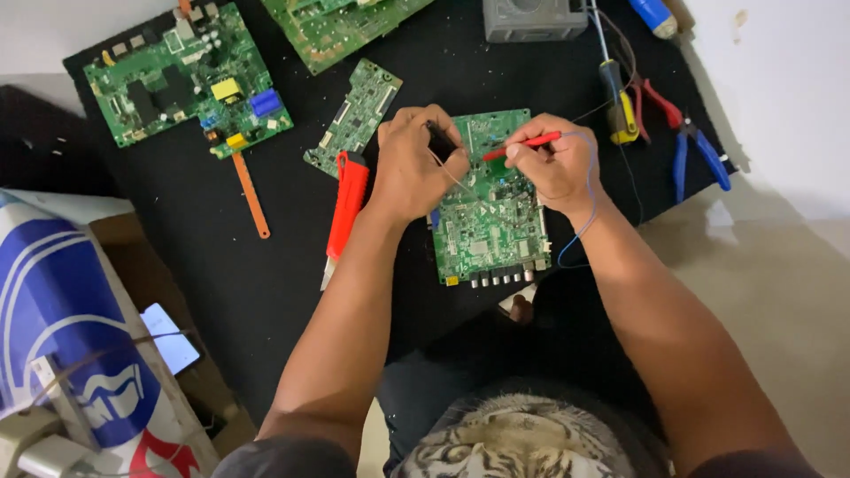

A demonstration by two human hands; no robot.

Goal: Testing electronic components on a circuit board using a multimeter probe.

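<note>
Both hands working over green circuit board (489, 221), board lying flat on black mat (230, 265) right in front of person. Left hand (412, 168) gripping black probe (440, 142), grip clenched, tip pointing down at board. Right hand (556, 164) pinching red probe (524, 144), grip closed around it, tip resting near board's top edge. Red utility knife (345, 208) lying just left of left wrist. Bigger green board (186, 75) sitting top left, blue-handled pliers (699, 146) off to right.

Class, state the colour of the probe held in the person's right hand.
Red: the probe in the right hand, clearest in the head view.
</note>
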